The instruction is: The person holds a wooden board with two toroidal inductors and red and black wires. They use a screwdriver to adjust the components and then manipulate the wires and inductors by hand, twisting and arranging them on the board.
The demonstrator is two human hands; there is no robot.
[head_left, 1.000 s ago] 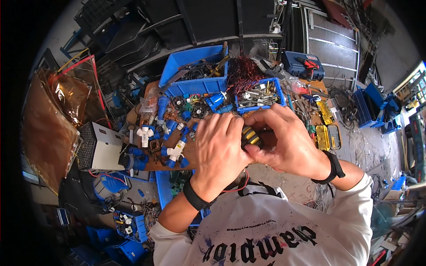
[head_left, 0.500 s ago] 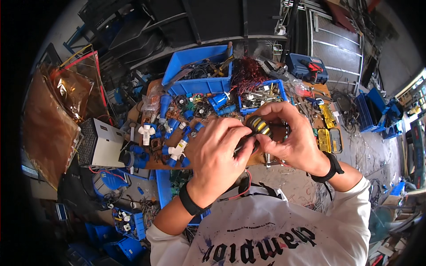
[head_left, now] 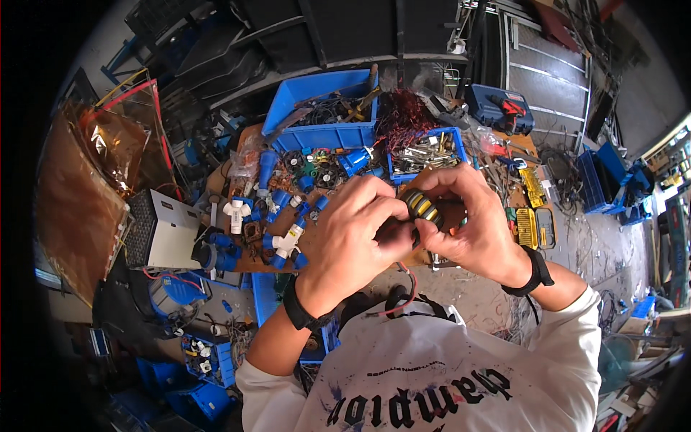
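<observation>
Above the table's near edge, my right hand (head_left: 471, 219) pinches a round black thing with yellow and pale bands (head_left: 425, 208) between thumb and fingers. My left hand (head_left: 353, 227) is closed right beside it, its curled fingertips meeting the thing's left side. Whatever sits between those left fingers is mostly hidden. A red cable (head_left: 412, 283) hangs below the hands, in front of my shirt; its upper end is lost behind my left hand.
White-and-blue pipe fittings (head_left: 288, 241) and small parts lie left on the wooden table. Behind stand a large blue bin (head_left: 324, 137) of cables and a smaller blue crate (head_left: 412, 178) of metal pieces. A yellow bit set (head_left: 527, 229) lies right, a blue tool case (head_left: 489, 108) farther back.
My left hand's fingers have curled in tighter and shifted slightly. The red cable below has swung lower and to the right. My right hand keeps its hold on the banded thing.
</observation>
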